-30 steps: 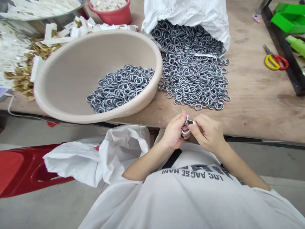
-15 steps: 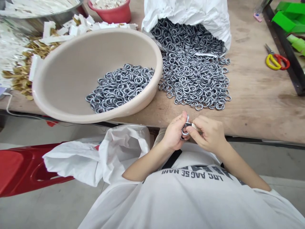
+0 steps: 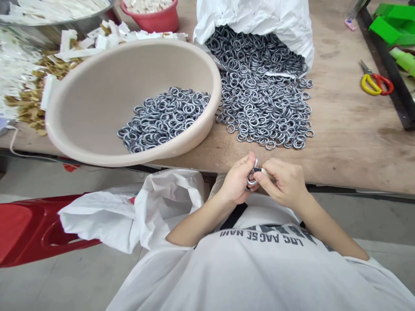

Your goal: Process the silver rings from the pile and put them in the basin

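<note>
The left hand [image 3: 238, 180] and right hand [image 3: 282, 182] are drawing slightly closer, both pinching a metal ring [image 3: 252, 180] with a small dark piece [image 3: 257, 169] just off the surface [image 3: 343, 160] edge, while loose rings [image 3: 264, 112] are lying spilled beyond.

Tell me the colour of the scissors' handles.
The scissors' handles: one yellow, one red, as the head view shows.

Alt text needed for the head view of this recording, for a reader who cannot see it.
A person's left hand and right hand pinch metal rings at the edge of a wooden workbench. Beyond them, loose grey rings spill from a white sack beside a beige plastic basin holding more rings.
</note>
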